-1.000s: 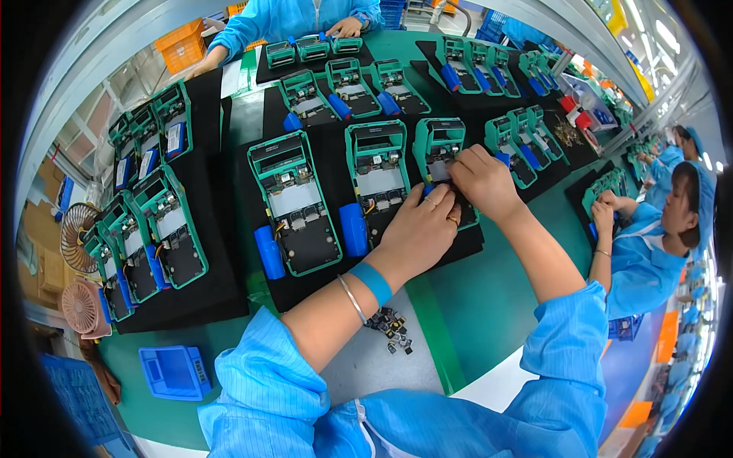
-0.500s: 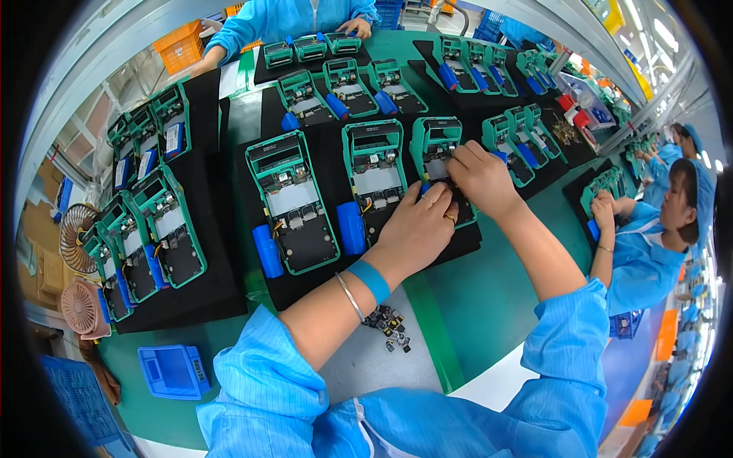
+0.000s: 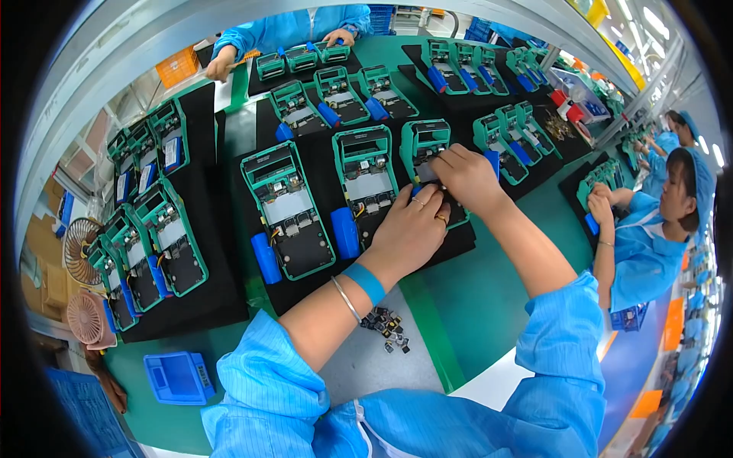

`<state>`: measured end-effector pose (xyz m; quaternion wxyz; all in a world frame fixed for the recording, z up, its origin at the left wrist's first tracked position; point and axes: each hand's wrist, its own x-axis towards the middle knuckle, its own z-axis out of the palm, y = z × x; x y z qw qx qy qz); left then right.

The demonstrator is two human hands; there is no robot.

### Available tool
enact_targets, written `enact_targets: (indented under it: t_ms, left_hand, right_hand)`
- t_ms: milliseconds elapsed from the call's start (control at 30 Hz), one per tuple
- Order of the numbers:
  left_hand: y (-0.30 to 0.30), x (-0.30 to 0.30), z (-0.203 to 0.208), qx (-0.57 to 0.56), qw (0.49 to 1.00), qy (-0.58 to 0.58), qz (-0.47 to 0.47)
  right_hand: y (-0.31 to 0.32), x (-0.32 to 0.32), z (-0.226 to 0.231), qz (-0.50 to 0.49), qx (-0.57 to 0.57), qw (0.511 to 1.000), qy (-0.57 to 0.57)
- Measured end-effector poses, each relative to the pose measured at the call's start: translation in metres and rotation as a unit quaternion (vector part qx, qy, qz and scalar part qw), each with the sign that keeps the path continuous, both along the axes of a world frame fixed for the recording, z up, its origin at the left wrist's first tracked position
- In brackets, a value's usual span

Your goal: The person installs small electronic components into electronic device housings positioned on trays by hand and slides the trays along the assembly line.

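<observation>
Both my hands are over a green device housing (image 3: 426, 139), the right-hand one of three in the nearest row. My left hand (image 3: 408, 227) has its fingers curled together over the housing's lower half. Pressed close beside it, my right hand (image 3: 467, 179) has its fingers pinched inside the housing. Anything between the fingers is hidden. To the left lie two similar open housings, the middle one (image 3: 365, 164) and the left one (image 3: 284, 200), with circuit boards showing. A blue cylindrical battery (image 3: 345, 233) rests beside the middle housing, and another blue battery (image 3: 266, 258) beside the left one.
Small black connectors (image 3: 388, 330) lie in a pile near my left forearm. A blue bin (image 3: 179, 378) stands at the lower left, near a pink fan (image 3: 89, 319). More housings rest on black foam (image 3: 221, 301). Across the table and at right, co-workers (image 3: 658, 229) handle housings.
My hands stay at the same housing, with only slight finger shifts. The whole view has moved a little. Across the table, a co-worker's hand at the far left has drawn inward.
</observation>
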<state>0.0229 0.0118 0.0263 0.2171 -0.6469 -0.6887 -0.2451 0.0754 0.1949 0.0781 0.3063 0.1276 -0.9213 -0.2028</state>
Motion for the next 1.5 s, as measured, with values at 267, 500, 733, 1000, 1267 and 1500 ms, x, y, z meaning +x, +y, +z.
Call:
enact_targets:
  t_ms: [267,500,733,1000,1267,1500]
  left_hand:
    - [-0.002,-0.001,0.000,-0.006,1.000,-0.021,-0.014]
    - [-0.002,0.000,0.005,-0.012,0.999,-0.025,-0.018]
    - [-0.006,-0.001,0.004,-0.026,0.999,-0.028,-0.017]
    - [-0.003,0.000,0.005,-0.010,0.999,-0.028,-0.018]
    - [-0.004,0.000,0.006,-0.027,0.998,-0.047,-0.024]
    - [-0.002,0.000,0.007,-0.024,0.998,-0.051,-0.034]
  right_hand:
    - [-0.002,0.010,0.008,-0.024,-0.058,0.998,-0.003]
    - [0.004,0.004,0.011,-0.048,0.020,0.999,-0.013]
    - [-0.005,0.012,0.005,-0.073,-0.060,0.995,-0.011]
    - [-0.036,0.031,-0.024,-0.168,-0.169,0.971,0.017]
    - [-0.037,0.031,-0.033,-0.195,-0.196,0.960,-0.041]
    - [-0.044,0.033,-0.026,-0.235,-0.244,0.938,-0.069]
